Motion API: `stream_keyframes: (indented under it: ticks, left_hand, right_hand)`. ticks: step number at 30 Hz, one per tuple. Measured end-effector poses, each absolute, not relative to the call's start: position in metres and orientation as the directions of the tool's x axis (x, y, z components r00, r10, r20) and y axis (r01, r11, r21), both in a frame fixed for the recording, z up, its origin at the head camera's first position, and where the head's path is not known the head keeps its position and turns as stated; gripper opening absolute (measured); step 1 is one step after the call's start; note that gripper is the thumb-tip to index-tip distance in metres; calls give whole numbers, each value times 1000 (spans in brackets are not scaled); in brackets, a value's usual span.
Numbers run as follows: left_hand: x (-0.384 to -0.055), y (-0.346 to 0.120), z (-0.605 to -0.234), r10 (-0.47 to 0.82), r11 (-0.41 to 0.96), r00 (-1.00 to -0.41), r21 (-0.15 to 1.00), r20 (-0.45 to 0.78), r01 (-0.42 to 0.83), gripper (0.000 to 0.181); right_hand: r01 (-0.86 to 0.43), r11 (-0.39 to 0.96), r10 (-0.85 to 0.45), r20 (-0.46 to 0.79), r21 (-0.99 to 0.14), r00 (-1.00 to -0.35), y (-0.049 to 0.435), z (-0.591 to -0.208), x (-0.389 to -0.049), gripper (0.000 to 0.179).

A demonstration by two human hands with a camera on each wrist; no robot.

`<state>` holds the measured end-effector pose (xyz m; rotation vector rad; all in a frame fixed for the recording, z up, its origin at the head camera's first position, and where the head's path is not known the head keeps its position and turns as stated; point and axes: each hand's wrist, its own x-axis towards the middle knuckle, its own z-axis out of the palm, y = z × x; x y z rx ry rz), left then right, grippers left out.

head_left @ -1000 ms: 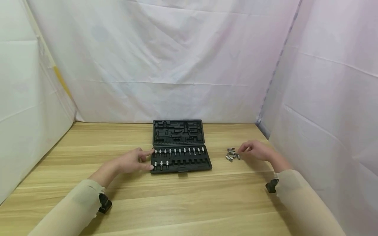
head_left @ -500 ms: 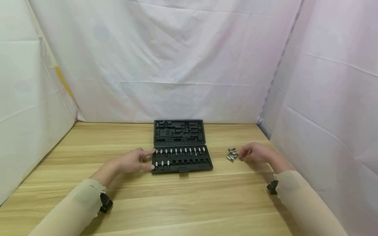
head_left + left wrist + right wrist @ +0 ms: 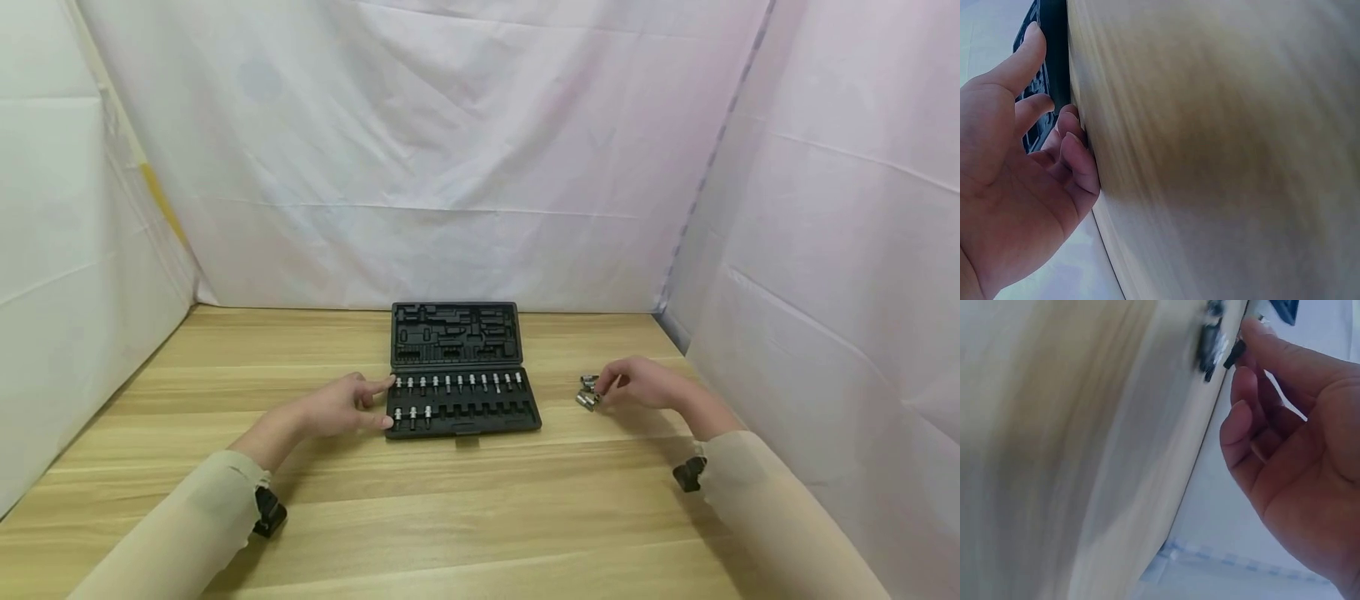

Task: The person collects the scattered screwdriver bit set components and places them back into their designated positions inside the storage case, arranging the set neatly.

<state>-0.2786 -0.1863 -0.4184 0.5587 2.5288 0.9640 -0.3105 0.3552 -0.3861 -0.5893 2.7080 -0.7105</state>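
Note:
An open black socket case (image 3: 465, 432) lies on the table. Silver bit sockets (image 3: 447, 384) fill its back row, and 3 more stand at the left of the front row. My left hand (image 3: 337, 408) touches the case's left edge with thumb and index finger extended; its other fingers are bent in the left wrist view. My right hand (image 3: 639, 385) pinches a bit socket (image 3: 1235, 355) with a black tip between thumb and fingers, as the right wrist view shows. Beneath and beside that hand lie several loose bit sockets (image 3: 585, 402), partly hidden by the fingers.
The case lid (image 3: 455, 335), with moulded recesses, leans back behind the tray. Pale wood tabletop (image 3: 465, 517) stretches around the case. White cloth walls (image 3: 420, 167) stand at the back and both sides. A black wrist camera (image 3: 268, 512) sits on the left wrist.
My right hand has taken the bit socket at the pile's right side and shifted slightly left over the other loose ones. The left hand stays at the case edge.

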Motion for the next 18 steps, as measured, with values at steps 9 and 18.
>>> stream_keyframes:
  ticks: [9, 18]
  left_hand:
    - [-277, -186, -416, 496, 687, -847, 683, -192, 248, 89]
    - [-278, -186, -419, 489, 683, -851, 690, -191, 238, 89]
  right_hand:
    - [-318, 734, -468, -107, -600, -877, 317, -386, -313, 20]
    - [-292, 679, -461, -81, -673, -884, 280, -385, -314, 35]
